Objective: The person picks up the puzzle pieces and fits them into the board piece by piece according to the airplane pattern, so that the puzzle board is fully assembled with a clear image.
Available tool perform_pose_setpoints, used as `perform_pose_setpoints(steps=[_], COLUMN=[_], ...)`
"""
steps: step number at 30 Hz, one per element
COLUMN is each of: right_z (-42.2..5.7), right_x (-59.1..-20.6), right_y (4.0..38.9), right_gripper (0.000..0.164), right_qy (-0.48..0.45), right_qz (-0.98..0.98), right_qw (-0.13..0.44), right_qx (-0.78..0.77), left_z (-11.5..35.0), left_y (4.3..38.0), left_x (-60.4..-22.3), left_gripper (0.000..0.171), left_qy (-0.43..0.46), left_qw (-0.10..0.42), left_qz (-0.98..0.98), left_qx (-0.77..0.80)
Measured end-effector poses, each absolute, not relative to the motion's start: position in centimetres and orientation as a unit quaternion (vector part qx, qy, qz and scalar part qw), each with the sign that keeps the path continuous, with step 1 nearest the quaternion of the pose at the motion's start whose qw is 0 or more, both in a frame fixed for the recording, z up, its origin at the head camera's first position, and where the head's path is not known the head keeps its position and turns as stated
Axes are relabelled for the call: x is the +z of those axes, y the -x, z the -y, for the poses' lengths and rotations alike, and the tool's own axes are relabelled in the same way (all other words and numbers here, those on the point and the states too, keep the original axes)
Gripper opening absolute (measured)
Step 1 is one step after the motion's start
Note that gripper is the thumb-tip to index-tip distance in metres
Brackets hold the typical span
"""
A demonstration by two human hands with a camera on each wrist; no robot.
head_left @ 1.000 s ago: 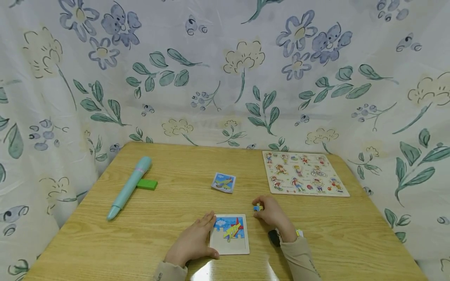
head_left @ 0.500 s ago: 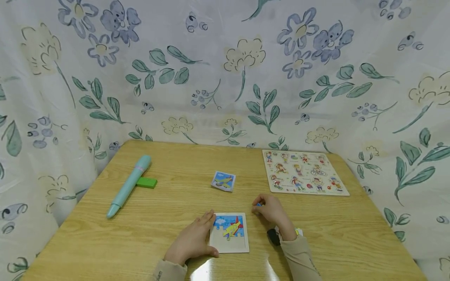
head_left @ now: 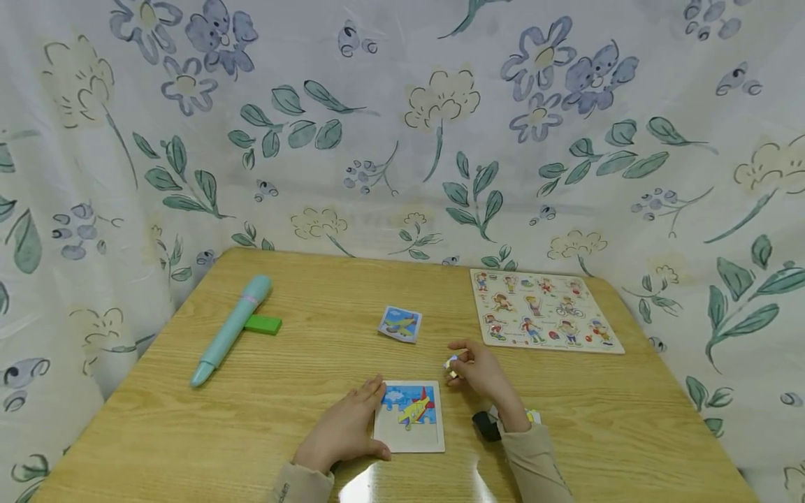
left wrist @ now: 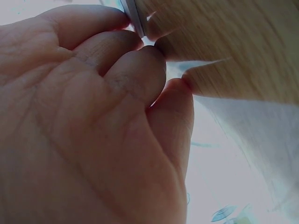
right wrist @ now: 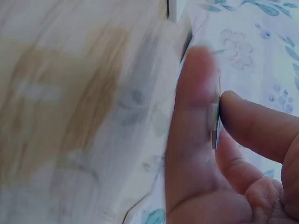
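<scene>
In the head view my left hand [head_left: 344, 429] rests along the left side of a small jigsaw puzzle board [head_left: 409, 440], fingers at its upper left and thumb near its lower left corner. The board's upper part shows a yellow and red plane on blue sky; its lower part is bare. The left wrist view shows the left hand's fingertips against the board's edge [left wrist: 134, 17]. My right hand [head_left: 481, 370] pinches a puzzle piece [head_left: 451, 362] between thumb and fingers, just right of the board. The right wrist view shows this piece [right wrist: 215, 114] edge-on.
Behind the board lies a small plane picture card [head_left: 400, 324]. A larger board of cartoon figures [head_left: 546, 311] lies at the back right. To the left are a turquoise pen-shaped stick [head_left: 231, 330] and a green block [head_left: 264, 325]. A floral curtain [head_left: 402, 140] hangs behind the table.
The right hand has turned the puzzle piece in its fingers and shifted slightly left. The left hand and the puzzle board have stayed in place.
</scene>
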State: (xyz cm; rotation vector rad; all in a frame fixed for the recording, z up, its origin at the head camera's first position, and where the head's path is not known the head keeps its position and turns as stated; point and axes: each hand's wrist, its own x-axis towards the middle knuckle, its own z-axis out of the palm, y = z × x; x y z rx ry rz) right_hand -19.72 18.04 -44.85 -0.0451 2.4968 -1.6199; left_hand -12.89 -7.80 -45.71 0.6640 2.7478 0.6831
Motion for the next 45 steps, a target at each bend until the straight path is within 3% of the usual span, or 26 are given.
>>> perform_pose_setpoints(steps=[6, 16, 30, 45], right_z=[-17.9, -16.2, -12.4, -11.1], right_x=[-45.0, -44.6, -44.5, -45.1], right_y=[19.7, 19.0, 17.1, 16.9], right_gripper=[0.013, 0.031, 0.026, 0.025], right_qy=[0.045, 0.073, 0.228, 0.209], right_qz=[-0.867, -0.814, -0.849, -0.883], right_qw=[0.074, 0.139, 0.213, 0.157], right_qx=[-0.491, -0.560, -0.427, -0.391], left_z=[7.8, 7.8, 7.8, 7.8], left_y=[12.9, 12.8, 12.8, 12.7], left_x=[-45.7, -45.7, -45.3, -45.2], left_gripper=[0.110, 0.111, 0.107, 0.106], left_qy=[-0.228, -0.225, -0.229, -0.225], left_qw=[0.114, 0.114, 0.118, 0.118], left_qz=[-0.939, -0.939, -0.938, -0.939], left_qx=[0.232, 0.232, 0.233, 0.234])
